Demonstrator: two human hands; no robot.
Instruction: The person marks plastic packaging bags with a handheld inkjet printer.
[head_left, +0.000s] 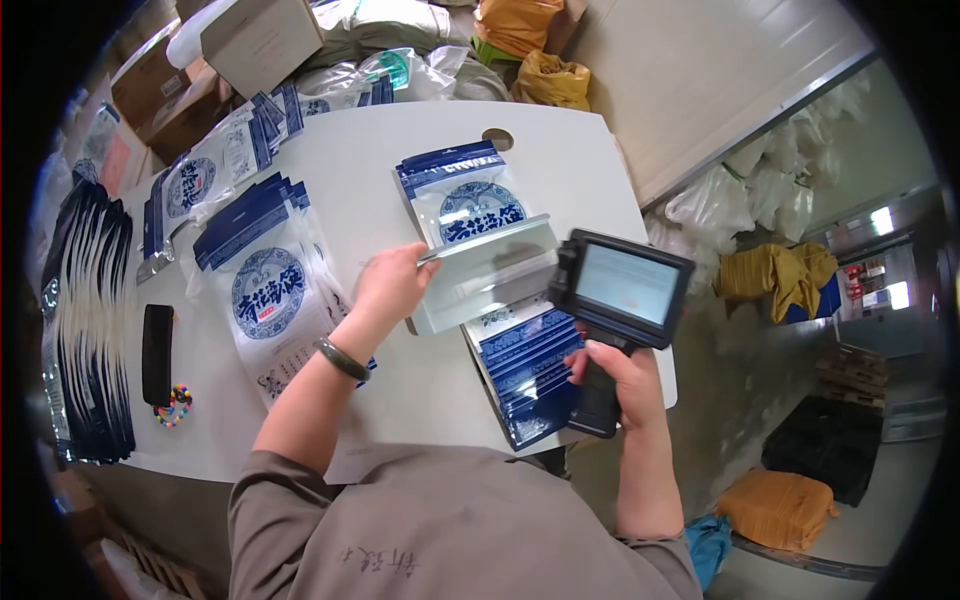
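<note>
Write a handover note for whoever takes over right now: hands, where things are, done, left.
Left hand: grips the guide plate, which lies across a blue-and-white pouch on the table.
Right hand: holds the handheld printer by its grip, with its head at the plate's right end.
Fanned pouches lie beneath the printer; another pile lies left of the left hand.
Done/left: no printed marks are readable on any pouch, so which piles are finished cannot be told.

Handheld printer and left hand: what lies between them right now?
In the head view, a shiny guide plate spans the gap, pinched by the left hand and running up to the handheld printer in the right hand, over blue-and-white pouches.
</note>
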